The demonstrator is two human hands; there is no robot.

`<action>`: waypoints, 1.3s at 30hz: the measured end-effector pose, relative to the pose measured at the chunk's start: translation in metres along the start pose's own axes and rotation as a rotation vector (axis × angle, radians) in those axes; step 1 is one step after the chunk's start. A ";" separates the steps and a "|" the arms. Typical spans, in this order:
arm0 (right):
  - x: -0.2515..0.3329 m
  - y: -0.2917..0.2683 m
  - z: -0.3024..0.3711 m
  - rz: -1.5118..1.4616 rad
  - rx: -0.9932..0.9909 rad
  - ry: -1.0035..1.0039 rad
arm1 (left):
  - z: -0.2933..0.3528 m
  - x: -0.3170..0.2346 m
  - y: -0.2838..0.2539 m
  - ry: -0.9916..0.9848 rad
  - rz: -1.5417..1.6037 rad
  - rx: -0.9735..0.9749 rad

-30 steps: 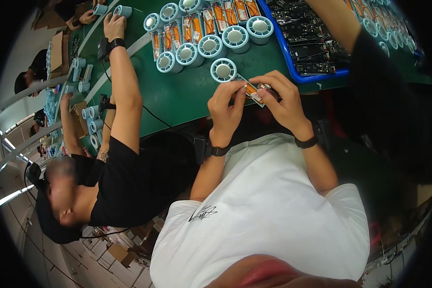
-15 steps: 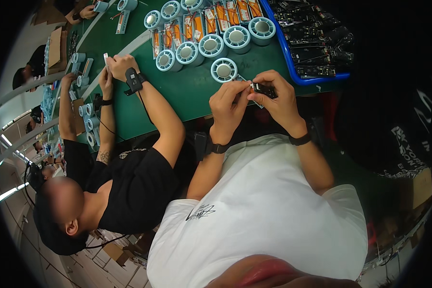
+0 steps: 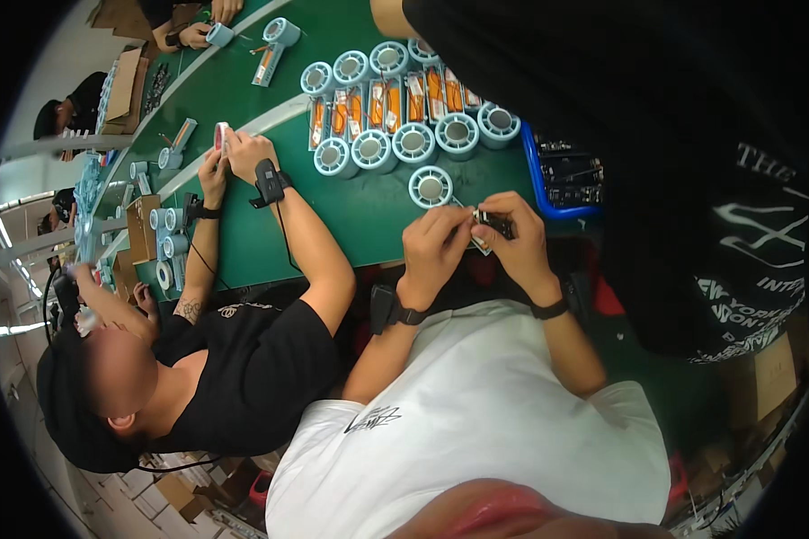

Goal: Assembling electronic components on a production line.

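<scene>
Between the fingertips of my right hand (image 3: 520, 241) is a small black circuit board (image 3: 496, 225). My left hand (image 3: 433, 247) is pinched against the board's left end, and whatever its fingertips hold is too small to make out. Just beyond my left hand lies a light blue round fan head (image 3: 431, 187) with a grey centre. Its narrow handle part (image 3: 482, 244) runs back toward me and shows partly below my fingers. Both hands are close together over the near edge of the green table (image 3: 368, 242).
Rows of light blue fan units (image 3: 413, 142) with orange battery packs lie beyond my hands. A blue tray (image 3: 571, 213) of black boards stands at right, partly covered by a person in black (image 3: 593, 117) leaning across. Left of me, a co-worker's hands (image 3: 243, 157) hold a small white-and-red thing.
The person at right has leaned in over the table, covering much of the tray and some fan units. My view has shifted; my hands stay together at the board.
</scene>
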State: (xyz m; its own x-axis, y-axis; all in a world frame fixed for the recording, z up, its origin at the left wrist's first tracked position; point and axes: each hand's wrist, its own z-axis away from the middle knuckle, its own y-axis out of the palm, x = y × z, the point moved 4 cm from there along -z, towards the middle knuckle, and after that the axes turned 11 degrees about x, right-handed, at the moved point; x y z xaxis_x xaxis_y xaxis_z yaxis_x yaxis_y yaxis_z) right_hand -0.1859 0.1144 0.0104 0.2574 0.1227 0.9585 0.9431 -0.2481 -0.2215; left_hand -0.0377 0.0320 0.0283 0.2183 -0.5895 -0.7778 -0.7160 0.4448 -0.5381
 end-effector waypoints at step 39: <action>0.011 -0.008 -0.028 0.431 0.099 -0.015 | -0.088 -0.026 -0.114 -0.109 -0.382 -0.642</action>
State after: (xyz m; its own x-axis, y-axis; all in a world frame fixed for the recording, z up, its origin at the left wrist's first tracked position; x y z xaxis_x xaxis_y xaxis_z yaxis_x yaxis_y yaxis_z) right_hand -0.1964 0.0906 0.0274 0.6340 0.0421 0.7722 0.7643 -0.1862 -0.6174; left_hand -0.0200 -0.0629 0.1384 0.5696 -0.5388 -0.6207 -0.8156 -0.2773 -0.5078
